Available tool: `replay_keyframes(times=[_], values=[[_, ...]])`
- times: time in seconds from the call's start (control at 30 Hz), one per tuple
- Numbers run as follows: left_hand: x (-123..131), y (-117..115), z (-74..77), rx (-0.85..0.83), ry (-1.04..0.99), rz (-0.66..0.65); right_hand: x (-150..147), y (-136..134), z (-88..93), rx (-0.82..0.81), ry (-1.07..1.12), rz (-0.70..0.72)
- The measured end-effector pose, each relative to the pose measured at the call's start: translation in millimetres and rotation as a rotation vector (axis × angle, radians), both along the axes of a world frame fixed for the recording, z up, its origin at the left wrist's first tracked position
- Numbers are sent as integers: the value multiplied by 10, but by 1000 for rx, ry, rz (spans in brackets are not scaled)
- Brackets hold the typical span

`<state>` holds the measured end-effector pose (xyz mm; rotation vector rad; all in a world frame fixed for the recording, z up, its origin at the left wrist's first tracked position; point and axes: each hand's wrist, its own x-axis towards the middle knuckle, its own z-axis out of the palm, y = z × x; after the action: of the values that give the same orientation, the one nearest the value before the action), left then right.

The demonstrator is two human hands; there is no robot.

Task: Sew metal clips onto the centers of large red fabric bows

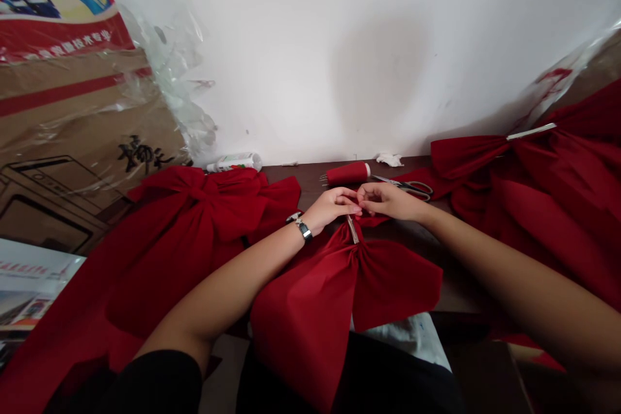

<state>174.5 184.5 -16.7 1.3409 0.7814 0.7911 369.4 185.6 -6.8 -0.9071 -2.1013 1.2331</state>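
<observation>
"What's closest to the person?"

"A red cloth bow (310, 297), matte and softly creased, lying on their lap edge and the bench (291, 173). A narrow metal clip (352, 229) sits bare at its pinched waist."

"And their hands?"

"The left hand (332, 206) and right hand (388, 202) are curled together just above the clip, fingertips (354, 208) meeting. I can't tell whether that grip has hold of anything."

"How far along is it?"

"Three bows are gathered. The far-left bow (194, 213) looks wrapped at the waist; the right bow (485, 168) shows a bare metal strip (531, 132)."

"Anything beyond?"

"A red thread cone (347, 173) and scissors (402, 186), near a white wall (369, 45)."
</observation>
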Motion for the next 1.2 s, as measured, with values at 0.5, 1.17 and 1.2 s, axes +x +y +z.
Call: replay_keyframes(times=[0.5,1.17,1.2], values=[[-10,-3,19,28,39,61,40,28,28,-17,-86,58],[-56,65,-20,-18,-25,27,70,115,-56,-15,-98,33],[-56,65,-16,-20,-29,28,67,115,-60,-18,-97,25]])
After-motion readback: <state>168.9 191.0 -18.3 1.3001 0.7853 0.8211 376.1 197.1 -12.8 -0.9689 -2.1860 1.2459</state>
